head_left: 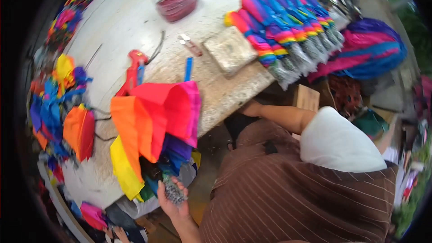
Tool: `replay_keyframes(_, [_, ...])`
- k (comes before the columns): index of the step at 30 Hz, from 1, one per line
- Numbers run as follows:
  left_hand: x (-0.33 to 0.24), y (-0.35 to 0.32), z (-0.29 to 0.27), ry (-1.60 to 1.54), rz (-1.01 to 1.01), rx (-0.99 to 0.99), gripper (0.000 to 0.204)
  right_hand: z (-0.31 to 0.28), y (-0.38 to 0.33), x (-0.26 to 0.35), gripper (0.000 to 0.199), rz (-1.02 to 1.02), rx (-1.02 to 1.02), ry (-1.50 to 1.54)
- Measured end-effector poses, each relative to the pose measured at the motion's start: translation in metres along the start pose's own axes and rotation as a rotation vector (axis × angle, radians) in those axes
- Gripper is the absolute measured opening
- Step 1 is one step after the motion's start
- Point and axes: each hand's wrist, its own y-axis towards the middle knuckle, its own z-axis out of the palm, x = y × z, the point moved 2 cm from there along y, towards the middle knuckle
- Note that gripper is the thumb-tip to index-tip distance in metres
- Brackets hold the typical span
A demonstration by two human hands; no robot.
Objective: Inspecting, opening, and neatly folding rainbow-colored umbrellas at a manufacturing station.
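Note:
My left hand [173, 200], palm up with curled fingers, holds a grey speckled bundle [173, 190] below the table's near edge. Just above it, a rainbow-coloured cloth [150, 117] in orange, red, pink, yellow and purple panels spreads over the table corner and hangs down. The cloth hides the top of the bundle, so I cannot tell whether they are joined. My right hand [250, 109] is down by my lap at the table edge, its fingers hidden. Behind the cloth lies a red glue gun [133, 69] with a dark cable.
On the white table [121, 18] sit a clear tub [177, 5] of dark pink stuff, small snips [191, 45] and a worn block [230, 50]. Rainbow bundles with grey ends [288, 27] line the right side. More coloured cloth [47, 112] lies left, near another person's hand [119, 234].

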Motion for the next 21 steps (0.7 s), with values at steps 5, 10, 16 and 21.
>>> replay_keyframes(5, [0.019,0.024,0.009,0.013,-0.123,0.028,0.032,0.0,-0.011,-0.073,0.05,0.106,-0.005,-0.178])
replay_keyframes(10, [0.026,0.012,0.003,-0.022,-0.069,0.012,0.026,-0.01,-0.017,-0.05,0.05,0.085,0.095,-0.086])
replay_keyframes(16, [0.031,0.02,0.011,-0.036,-0.127,0.029,0.018,-0.046,-0.035,0.002,0.053,0.043,0.193,-0.076])
replay_keyframes(21, [0.039,0.028,-0.005,-0.047,-0.222,0.018,0.018,-0.034,-0.014,-0.025,0.06,0.116,0.117,-0.015])
